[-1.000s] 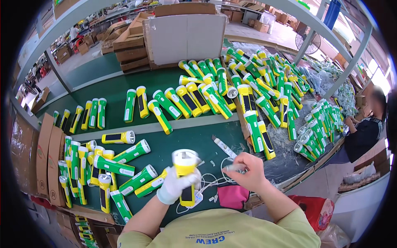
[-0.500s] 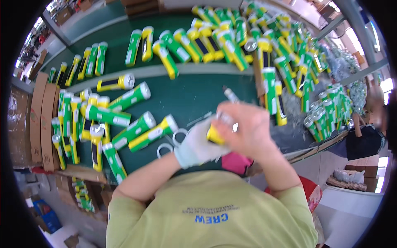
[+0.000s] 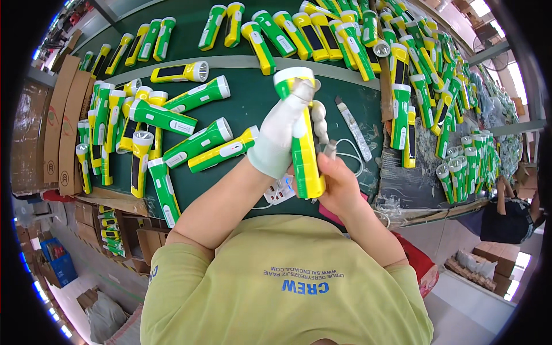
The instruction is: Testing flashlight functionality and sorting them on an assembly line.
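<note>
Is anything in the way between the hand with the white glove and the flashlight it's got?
Only the white glove itself; nothing else visible. The left hand wearing it is already wrapped around the green-and-yellow flashlight, near its white head.

Here you are at the green workbench [image 3: 247, 100], grey metal bar [image 3: 516, 127] to your right, bright windows [image 3: 516, 79] beyond, pale floor [image 3: 124, 282] below!

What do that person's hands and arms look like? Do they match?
Not quite! The left hand wears a white glove with a pale cuff; the right hand is bare. Both forearms are bare, below short yellow-green sleeves.
</note>
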Tool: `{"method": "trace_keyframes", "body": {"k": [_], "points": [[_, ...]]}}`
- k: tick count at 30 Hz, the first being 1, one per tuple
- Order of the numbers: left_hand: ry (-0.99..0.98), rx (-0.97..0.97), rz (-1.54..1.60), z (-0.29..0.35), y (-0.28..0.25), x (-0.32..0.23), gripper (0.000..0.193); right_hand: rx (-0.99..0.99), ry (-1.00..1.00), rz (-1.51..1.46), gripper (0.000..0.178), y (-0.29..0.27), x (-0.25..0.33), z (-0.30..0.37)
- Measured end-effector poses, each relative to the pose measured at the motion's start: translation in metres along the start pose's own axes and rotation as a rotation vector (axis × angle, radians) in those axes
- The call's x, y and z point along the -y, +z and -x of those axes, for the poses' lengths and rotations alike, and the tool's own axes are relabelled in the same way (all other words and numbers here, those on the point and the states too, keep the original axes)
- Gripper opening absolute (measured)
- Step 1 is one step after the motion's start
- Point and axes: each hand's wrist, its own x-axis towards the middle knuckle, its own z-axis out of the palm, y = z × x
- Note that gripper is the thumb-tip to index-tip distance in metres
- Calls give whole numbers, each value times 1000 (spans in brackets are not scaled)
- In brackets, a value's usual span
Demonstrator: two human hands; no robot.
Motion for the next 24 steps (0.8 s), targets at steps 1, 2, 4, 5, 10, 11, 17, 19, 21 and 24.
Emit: {"method": "trace_keyframes", "body": {"k": [1,2,4,5,10,11,17,19,21,24], "points": [[103,-11,-173,-3,0,-2,42,78,47,131,49,-8,3,-1],[204,-19,-347,-5,2,-5,38,14,28,342,50,-13,7,-2],[336,-140,-463,-7,9,0,24,8,-412,727,47,-9,16,0],[378,-172,-482,-9,12,5,22,-116,-615,849,52,1,17,0],[240,117,-652,-2,1,16,53,-122,-432,1200,54,-18,53,7],[315,129,-736,0,-3,14,59,-310,-655,1256,41,-25,78,12],[261,51,-833,1,-17,-7,59,-589,-422,1197,30,-113,140,31],[232,46,-842,-2,-29,-15,56,-839,-620,1231,35,-162,150,21],[193,22,-926,-6,-40,-26,53,-1064,-514,1111,44,-195,189,21],[135,-76,-992,-21,-50,-49,53,-1355,-465,1387,55,-255,224,11]]}}
